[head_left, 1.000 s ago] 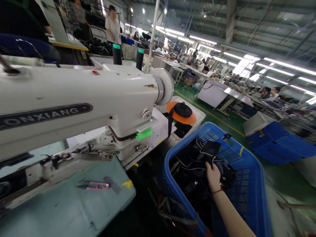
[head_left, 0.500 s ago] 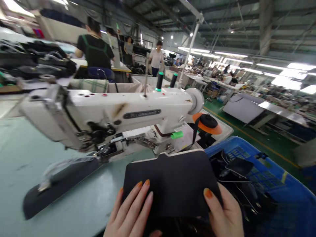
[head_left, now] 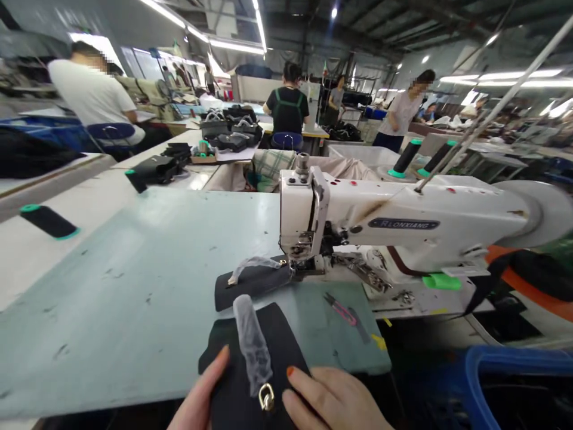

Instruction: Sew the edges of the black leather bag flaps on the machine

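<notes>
A black bag panel (head_left: 280, 337) is held low over the table's front edge, tilted up toward me. On it lies a handle wrapped in clear plastic (head_left: 251, 343), with a gold ring fitting (head_left: 266, 396) at its near end. My left hand (head_left: 199, 388) grips the left edge, thumb on the front face. My right hand (head_left: 333, 397) closes on the right edge, fingertips on the face near the fitting. Just beyond, a second black panel (head_left: 257, 288) with a wrapped handle rests by the needle area of a white sewing machine (head_left: 403, 206).
Pink-handled thread snips (head_left: 342, 313) lie on the pale green table mat (head_left: 134, 310). A blue basket (head_left: 474, 373) stands low at the right. Toward the left lies a black thread cone (head_left: 51, 222). Co-workers, one in a white shirt (head_left: 92, 89), are farther back.
My view has swung left. The held panel showed a plain dark face before; now its face with the wrapped handle shows. Both hands still hold it, now in front of the table.
</notes>
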`<state>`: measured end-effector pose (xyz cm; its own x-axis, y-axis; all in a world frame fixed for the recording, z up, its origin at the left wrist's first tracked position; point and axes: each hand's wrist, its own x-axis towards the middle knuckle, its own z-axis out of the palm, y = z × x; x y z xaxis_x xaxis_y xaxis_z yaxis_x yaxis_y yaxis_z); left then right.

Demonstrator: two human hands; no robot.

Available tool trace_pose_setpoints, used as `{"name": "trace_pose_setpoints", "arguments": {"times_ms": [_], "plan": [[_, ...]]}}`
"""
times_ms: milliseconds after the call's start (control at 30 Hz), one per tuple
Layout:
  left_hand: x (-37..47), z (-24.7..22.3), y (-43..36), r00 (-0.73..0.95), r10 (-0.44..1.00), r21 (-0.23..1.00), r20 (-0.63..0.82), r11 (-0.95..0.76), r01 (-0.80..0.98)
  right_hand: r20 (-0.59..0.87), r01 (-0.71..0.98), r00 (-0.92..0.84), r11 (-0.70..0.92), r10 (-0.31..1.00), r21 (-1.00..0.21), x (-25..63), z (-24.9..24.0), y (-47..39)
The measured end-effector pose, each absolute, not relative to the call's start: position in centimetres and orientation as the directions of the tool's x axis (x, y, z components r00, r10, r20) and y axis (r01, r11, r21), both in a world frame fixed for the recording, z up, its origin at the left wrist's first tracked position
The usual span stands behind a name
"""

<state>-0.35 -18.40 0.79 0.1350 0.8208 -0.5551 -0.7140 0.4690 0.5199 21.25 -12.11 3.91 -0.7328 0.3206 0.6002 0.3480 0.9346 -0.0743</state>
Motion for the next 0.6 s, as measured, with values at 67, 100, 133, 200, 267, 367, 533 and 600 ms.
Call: {"name": "trace_pose_setpoints", "arguments": {"times_ms": [67, 100, 133, 200, 267, 367, 533, 600], "plan": [[-0.6, 0.6, -17.0, 0.186, 0.734, 0.365, -0.653, 0.520, -0.772, 0.649, 0.358, -0.625, 0.898, 0.434, -0.256, 21.4, 3.2, -11.9], [-0.7, 0.4, -16.4, 0.170, 0.712, 0.337, -0.681, 0.511, -0.791, 0.650, 0.370, -0.534, 0.841, 0.541, -0.396, 21.5, 2.8, -11.9], [-0.8, 0.2, -15.9, 0.127, 0.704, 0.338, -0.699, 0.481, -0.809, 0.609, 0.362, -0.435, 0.749, 0.663, -0.555, 21.6, 2.4, -12.0], [-0.8, 0.0, -15.2, 0.011, 0.697, 0.376, -0.717, 0.400, -0.836, 0.400, 0.278, -0.284, 0.474, 0.872, -0.836, 21.6, 1.6, -12.2], [-0.8, 0.0, -14.8, -0.061, 0.688, 0.402, -0.723, 0.347, -0.847, 0.162, 0.169, -0.252, 0.208, 0.954, -0.963, 21.3, 1.1, -12.5], [-0.7, 0.2, -14.6, -0.117, 0.680, 0.427, -0.724, 0.309, -0.850, 0.032, 0.111, -0.284, 0.066, 0.958, -0.992, 20.3, 1.1, -12.3], [-0.9, 0.5, -14.8, -0.185, 0.647, 0.487, -0.740, 0.324, -0.811, -0.082, 0.188, -0.247, -0.036, 0.966, -0.981, 18.7, 1.1, -11.5], [-1.4, 0.5, -14.7, -0.214, 0.626, 0.505, -0.750, 0.333, -0.796, -0.216, 0.126, -0.299, -0.185, 0.930, -0.975, 18.3, 0.8, -11.1]]}}
